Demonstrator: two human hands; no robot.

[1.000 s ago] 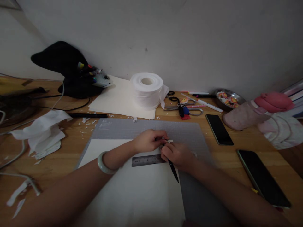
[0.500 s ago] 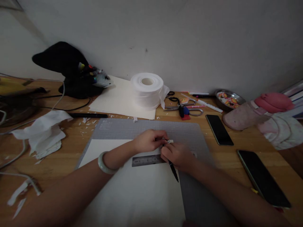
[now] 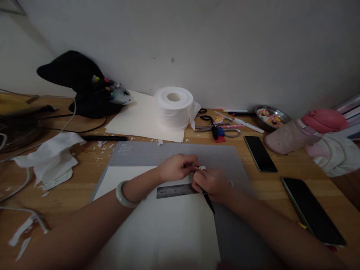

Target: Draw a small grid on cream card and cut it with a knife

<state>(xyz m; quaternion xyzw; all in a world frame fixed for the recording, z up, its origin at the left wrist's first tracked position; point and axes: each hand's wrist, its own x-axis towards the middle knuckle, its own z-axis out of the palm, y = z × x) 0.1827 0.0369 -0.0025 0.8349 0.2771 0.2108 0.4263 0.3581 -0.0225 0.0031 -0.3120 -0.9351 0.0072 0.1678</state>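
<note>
My right hand (image 3: 215, 185) is closed around a black pen (image 3: 208, 201), whose dark pointed end sticks out below the fingers. Close beside it, my left hand (image 3: 176, 167) is closed in a pinch; a small dark thing shows at its fingertips, too small to name. A steel ruler (image 3: 173, 191) lies on a large white sheet of paper (image 3: 157, 228), its right part covered by my right hand. Under the paper is a grey cutting mat (image 3: 219, 153). A small pale piece (image 3: 203, 168) shows just beyond my fingers.
Behind the mat stand a white tissue roll (image 3: 173, 112), scissors (image 3: 232, 132) and pens. To the right are two phones (image 3: 260, 153), a metal bowl (image 3: 271, 117) and a pink bottle (image 3: 289, 137). Crumpled tissue (image 3: 56, 157), cables and paper scraps lie left.
My right hand has shifted slightly right, and the pen's lower end has swung a little right and up. My left hand stays in nearly the same place.
</note>
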